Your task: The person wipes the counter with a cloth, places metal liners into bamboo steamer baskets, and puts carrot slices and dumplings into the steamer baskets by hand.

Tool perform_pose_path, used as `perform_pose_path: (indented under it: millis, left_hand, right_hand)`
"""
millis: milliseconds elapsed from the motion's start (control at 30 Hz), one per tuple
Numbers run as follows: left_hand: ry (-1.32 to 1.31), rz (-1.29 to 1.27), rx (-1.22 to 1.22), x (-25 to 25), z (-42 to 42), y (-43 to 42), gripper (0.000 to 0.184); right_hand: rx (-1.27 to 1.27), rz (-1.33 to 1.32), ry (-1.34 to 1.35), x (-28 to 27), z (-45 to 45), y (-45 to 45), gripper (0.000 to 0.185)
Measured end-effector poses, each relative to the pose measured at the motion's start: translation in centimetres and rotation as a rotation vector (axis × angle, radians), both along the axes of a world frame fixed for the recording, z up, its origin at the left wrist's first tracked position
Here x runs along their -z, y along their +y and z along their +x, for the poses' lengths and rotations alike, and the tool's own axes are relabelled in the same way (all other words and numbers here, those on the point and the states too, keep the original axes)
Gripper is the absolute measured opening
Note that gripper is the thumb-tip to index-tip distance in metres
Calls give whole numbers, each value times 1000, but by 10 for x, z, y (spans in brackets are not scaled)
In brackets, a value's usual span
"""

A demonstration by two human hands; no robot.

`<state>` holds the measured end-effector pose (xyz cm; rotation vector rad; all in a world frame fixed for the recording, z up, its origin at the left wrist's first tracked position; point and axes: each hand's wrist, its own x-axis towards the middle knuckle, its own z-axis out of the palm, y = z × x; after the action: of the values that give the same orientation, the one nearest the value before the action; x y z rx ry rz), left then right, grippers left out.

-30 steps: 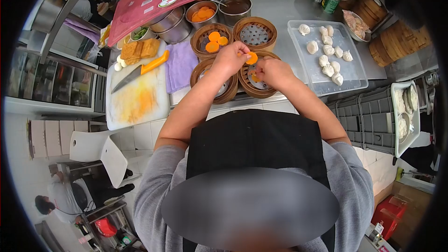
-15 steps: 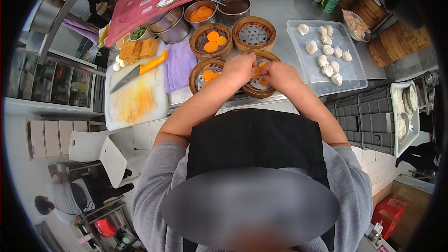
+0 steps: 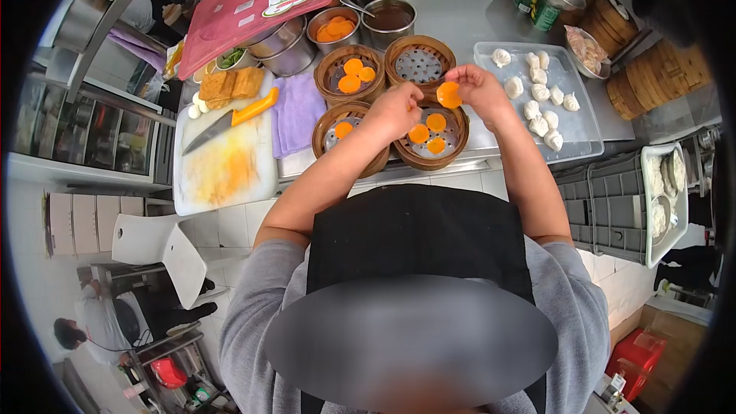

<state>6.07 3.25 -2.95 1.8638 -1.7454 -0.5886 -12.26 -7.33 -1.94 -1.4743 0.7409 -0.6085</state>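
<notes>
My right hand (image 3: 478, 93) pinches orange carrot slices (image 3: 449, 95) above the gap between the two right-hand bamboo steamers. Close to it, my left hand (image 3: 396, 113) is closed over the left rim of the front right steamer (image 3: 463, 142); what its fingers hold, if anything, is hidden. Three orange slices lie on the perforated liner of that steamer. Several slices are in the back left steamer (image 3: 322, 77). The front left steamer (image 3: 320, 124) shows one slice, with its right part under my left forearm. Only a perforated liner shows inside the back right steamer (image 3: 449, 54).
A knife (image 3: 208, 132) rests on the white cutting board (image 3: 264, 176), beside fried blocks and a purple towel (image 3: 297, 111). Pots, including one of carrot slices (image 3: 336, 29), stand behind. White dumplings sit in a plastic tray (image 3: 586, 126) at right. A person (image 3: 103, 318) is at lower left.
My right hand has moved up and right from the front right steamer with orange slices in its fingers. Three slices now show in that steamer. My left hand has shifted slightly lower.
</notes>
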Motion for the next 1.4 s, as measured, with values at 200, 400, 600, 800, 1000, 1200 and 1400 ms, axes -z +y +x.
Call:
perform_pose_path:
  millis: [200,400,600,800,1000,1200,1400]
  left_hand:
    - [728,-45,-82,4,33,-13,32]
    - [1028,-32,-227,-17,43,-3,27]
    - [1078,-35,-259,-11,53,-2,25]
    - [1119,-45,-326,-6,58,-6,24]
    - [1345,-130,-373,-5,88,16,24]
    - [1387,-231,-464,-7,112,58,22]
    - [1272,-241,-596,-1,124,118,20]
  right_hand:
    - [249,-466,71,12,66,-54,19]
    - [192,-787,363,44,112,-91,18]
    - [100,-742,252,30,110,-74,17]
    - [-251,-187,10,3,89,-22,21]
    - [-227,-330,155,0,97,-28,17]
    - [-133,-881,310,-26,172,-45,15]
    - [-166,-1203,722,-13,284,-84,25]
